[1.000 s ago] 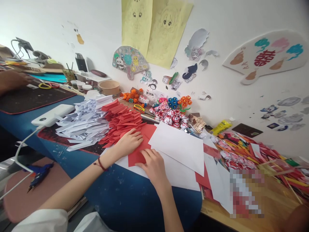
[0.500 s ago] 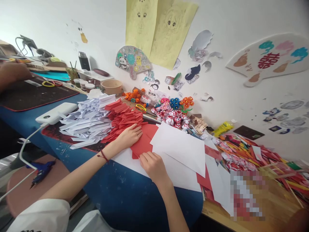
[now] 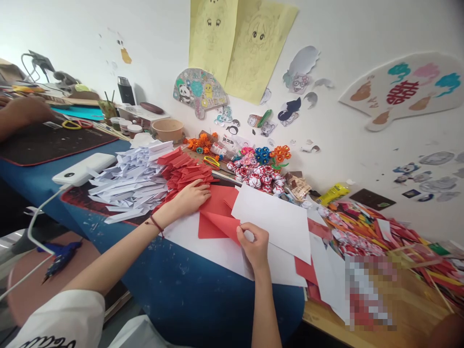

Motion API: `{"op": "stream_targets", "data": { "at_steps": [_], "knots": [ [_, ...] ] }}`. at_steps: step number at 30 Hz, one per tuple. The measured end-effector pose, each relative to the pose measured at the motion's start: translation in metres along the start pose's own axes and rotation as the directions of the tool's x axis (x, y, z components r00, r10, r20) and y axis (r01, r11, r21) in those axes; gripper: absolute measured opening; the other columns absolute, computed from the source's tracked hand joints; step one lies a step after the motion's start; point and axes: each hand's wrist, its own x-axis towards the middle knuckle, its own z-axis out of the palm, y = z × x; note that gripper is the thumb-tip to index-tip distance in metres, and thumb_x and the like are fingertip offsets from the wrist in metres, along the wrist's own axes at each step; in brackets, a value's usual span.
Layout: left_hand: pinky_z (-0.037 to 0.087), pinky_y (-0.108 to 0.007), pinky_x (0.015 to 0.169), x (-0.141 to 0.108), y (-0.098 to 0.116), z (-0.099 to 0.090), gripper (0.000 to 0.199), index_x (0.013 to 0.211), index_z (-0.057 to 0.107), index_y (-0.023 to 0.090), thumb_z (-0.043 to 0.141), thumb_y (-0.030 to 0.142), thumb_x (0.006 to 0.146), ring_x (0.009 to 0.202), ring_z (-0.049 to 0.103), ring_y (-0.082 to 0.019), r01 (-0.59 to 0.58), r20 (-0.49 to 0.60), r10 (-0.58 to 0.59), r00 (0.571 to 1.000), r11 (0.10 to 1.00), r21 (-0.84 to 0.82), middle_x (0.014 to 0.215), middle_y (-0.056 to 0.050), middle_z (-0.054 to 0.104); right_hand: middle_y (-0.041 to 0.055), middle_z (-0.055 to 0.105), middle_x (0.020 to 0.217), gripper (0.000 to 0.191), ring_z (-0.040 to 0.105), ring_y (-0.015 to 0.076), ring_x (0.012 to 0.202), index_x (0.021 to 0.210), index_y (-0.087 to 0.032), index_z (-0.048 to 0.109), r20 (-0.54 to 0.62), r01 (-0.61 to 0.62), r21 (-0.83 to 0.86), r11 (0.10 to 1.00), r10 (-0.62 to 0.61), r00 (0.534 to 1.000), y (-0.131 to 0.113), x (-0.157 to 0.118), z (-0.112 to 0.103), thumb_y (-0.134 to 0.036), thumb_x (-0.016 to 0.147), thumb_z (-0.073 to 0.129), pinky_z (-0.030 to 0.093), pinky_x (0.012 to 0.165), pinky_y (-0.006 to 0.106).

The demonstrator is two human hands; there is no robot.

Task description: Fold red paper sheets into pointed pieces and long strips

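Observation:
My right hand (image 3: 254,241) pinches the near-right corner of a red paper sheet (image 3: 222,224) between thumb and fingers. That corner is lifted and curls over, with more red paper showing beneath it. My left hand (image 3: 191,197) lies with its fingers stretched out, palm down, at the left edge of the red paper and against a heap of folded red paper strips (image 3: 184,169). Left of these is a heap of folded white paper strips (image 3: 132,179). A white paper sheet (image 3: 273,220) lies to the right, beyond my right hand.
A white power bank (image 3: 84,169) with a cable lies at the left. Paper flowers (image 3: 259,176) and a wooden bowl (image 3: 167,129) stand along the wall. Another person's hand (image 3: 27,113) is at the far left, near scissors (image 3: 77,124). A blue glue gun (image 3: 61,261) rests on a stool.
My right hand has moved right and up, raising the corner of the red sheet so that it curls. My left hand has shifted slightly left and up.

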Motion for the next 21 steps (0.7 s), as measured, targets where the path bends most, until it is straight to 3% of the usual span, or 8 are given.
{"op": "stream_targets", "data": {
  "at_steps": [4,8,10,12,14,21],
  "knots": [
    [0.02,-0.04,0.11,0.004,-0.014,-0.001,0.028,0.107,0.068,0.022,0.046,0.015,0.09,0.122,0.052,-0.019,-0.038,0.002,0.039,0.999,0.997,-0.071,0.112,-0.006,0.07,-0.0006,0.059,0.063,0.018,0.053,0.0137,0.061,0.063,-0.017,0.059,-0.004,-0.02,0.073,0.997,0.02,1.0,-0.002,0.003,-0.017,-0.02,0.081,0.06,0.043,0.062,0.027],
    [0.021,-0.039,0.108,0.006,-0.027,0.002,0.026,0.104,0.068,0.024,0.046,0.02,0.092,0.118,0.054,-0.018,-0.059,0.008,0.061,0.998,0.993,-0.097,0.116,-0.005,0.068,-0.0008,0.056,0.061,0.018,0.051,0.0137,0.06,0.06,-0.017,0.059,-0.143,-0.035,0.178,0.983,0.061,0.988,0.003,0.006,-0.035,-0.024,0.076,0.065,0.042,0.061,0.027],
    [0.022,-0.038,0.108,0.006,-0.029,0.002,0.025,0.102,0.068,0.024,0.046,0.021,0.092,0.118,0.054,-0.018,-0.074,0.012,0.076,0.997,0.993,-0.095,0.116,-0.004,0.068,-0.0012,0.054,0.06,0.018,0.049,0.0131,0.059,0.061,-0.016,0.06,-0.285,-0.037,0.265,0.964,0.115,0.952,0.007,0.009,-0.041,-0.028,0.073,0.069,0.042,0.059,0.027],
    [0.021,-0.039,0.109,0.006,-0.027,0.002,0.025,0.101,0.069,0.023,0.045,0.02,0.092,0.118,0.054,-0.018,-0.088,0.01,0.089,0.996,0.992,-0.089,0.114,-0.004,0.069,-0.0015,0.053,0.061,0.02,0.048,0.0127,0.06,0.065,-0.015,0.062,-0.43,-0.026,0.346,0.938,0.183,0.884,0.007,0.015,-0.042,-0.032,0.072,0.071,0.041,0.059,0.027],
    [0.02,-0.04,0.11,0.006,-0.023,0.0,0.026,0.102,0.068,0.023,0.045,0.019,0.092,0.119,0.053,-0.019,-0.086,0.003,0.087,0.996,0.993,-0.077,0.113,-0.004,0.069,-0.0014,0.052,0.064,0.024,0.048,0.0127,0.062,0.069,-0.015,0.062,-0.494,-0.015,0.389,0.921,0.223,0.841,0.002,0.023,-0.039,-0.037,0.073,0.07,0.041,0.061,0.027],
    [0.012,-0.044,0.116,0.009,-0.009,-0.003,0.025,0.099,0.069,0.022,0.046,0.017,0.091,0.121,0.051,-0.019,-0.073,-0.047,0.071,0.996,0.997,-0.022,0.109,-0.004,0.07,-0.001,0.054,0.071,0.031,0.049,0.0115,0.066,0.08,-0.015,0.062,-0.431,-0.022,0.429,0.903,0.226,0.873,-0.052,0.067,-0.019,-0.046,0.077,0.067,0.042,0.062,0.025]
  ]
}}
